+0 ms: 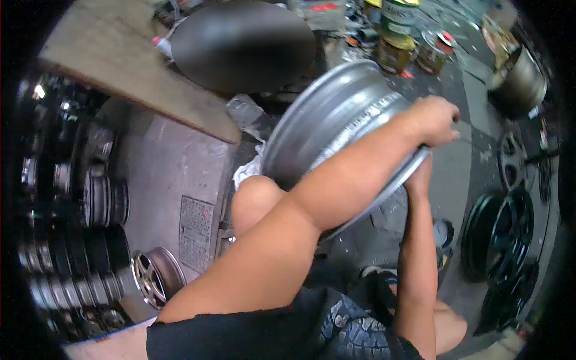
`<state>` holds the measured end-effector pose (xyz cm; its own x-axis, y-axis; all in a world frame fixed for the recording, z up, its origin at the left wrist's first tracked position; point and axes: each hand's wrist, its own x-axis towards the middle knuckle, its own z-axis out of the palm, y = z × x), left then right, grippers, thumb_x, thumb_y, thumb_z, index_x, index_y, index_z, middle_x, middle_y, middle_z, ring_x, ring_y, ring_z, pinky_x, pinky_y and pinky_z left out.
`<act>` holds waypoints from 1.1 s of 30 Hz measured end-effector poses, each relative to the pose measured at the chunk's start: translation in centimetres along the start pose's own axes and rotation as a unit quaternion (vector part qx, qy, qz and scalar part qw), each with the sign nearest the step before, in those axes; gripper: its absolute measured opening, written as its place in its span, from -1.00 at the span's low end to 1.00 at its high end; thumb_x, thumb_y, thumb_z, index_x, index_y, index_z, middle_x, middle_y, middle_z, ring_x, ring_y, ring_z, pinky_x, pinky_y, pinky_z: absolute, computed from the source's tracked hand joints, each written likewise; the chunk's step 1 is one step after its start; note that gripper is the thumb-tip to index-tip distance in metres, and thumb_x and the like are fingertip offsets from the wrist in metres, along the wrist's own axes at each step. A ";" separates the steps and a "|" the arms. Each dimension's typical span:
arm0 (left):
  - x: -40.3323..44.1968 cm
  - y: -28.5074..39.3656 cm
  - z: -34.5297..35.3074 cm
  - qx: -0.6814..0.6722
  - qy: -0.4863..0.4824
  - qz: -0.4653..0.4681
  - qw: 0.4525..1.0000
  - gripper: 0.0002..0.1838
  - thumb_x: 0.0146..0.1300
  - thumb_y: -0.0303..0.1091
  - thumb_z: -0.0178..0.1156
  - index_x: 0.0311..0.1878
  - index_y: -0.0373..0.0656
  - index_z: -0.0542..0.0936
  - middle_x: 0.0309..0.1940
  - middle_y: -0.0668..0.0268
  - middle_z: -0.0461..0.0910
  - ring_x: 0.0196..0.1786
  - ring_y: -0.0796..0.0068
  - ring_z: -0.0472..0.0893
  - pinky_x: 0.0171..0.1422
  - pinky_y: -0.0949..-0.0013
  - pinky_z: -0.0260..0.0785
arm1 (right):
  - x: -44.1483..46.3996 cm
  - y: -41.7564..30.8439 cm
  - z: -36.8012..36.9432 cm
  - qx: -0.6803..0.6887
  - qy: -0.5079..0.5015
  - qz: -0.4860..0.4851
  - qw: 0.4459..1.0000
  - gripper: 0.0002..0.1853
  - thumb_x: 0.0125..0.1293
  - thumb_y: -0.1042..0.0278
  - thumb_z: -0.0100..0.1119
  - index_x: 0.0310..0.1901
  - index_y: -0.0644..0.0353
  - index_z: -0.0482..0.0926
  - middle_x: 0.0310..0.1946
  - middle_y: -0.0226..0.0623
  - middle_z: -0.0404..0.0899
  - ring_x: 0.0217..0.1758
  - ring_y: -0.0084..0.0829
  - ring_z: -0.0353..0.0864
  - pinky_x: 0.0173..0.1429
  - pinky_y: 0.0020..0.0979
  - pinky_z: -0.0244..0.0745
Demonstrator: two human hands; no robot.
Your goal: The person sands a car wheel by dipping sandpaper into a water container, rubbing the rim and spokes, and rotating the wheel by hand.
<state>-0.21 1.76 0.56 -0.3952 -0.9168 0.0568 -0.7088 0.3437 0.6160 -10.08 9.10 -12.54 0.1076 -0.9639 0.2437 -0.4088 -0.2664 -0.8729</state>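
A bare silver wheel rim [342, 114] stands tilted in front of me, close to my bent knee [255, 201]. My left arm reaches across it. My left hand [435, 120] is at the rim's right edge with its fingers curled closed; whatever they hold, if anything, is hidden. Just below, my right hand [420, 174] grips the lower right edge of the rim, its fingers partly hidden behind the metal. A white cloth [246, 173] and a crumpled clear plastic bag [247, 114] are to the rim's left.
Stacked wheels [78, 291] line the left side, with a spoked wheel [157, 276] beside them. Dark wheels [501, 237] stand at the right. Tins [399, 36] and a red-capped jar [435, 53] are behind the rim. A wooden board [138, 72] juts in from the upper left.
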 end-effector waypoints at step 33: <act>0.4 0.1 -1.0 0.021 -0.005 0.017 1.000 -0.55 0.37 -0.18 0.29 0.21 -0.26 0.64 0.03 -0.04 0.73 0.09 0.11 0.73 0.24 0.19 0.52 | 0.0 0.1 -2.2 0.010 0.070 0.069 0.995 -0.75 0.08 0.47 0.49 -0.19 0.26 0.68 -0.10 -0.14 0.54 0.01 -0.18 0.62 0.06 -0.25 0.59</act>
<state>0.16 1.18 1.43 -0.4247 -0.9027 0.0691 -0.7193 0.3828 0.5797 -12.06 9.05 -11.67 -0.0752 -0.9815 0.1761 -0.3936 -0.1330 -0.9096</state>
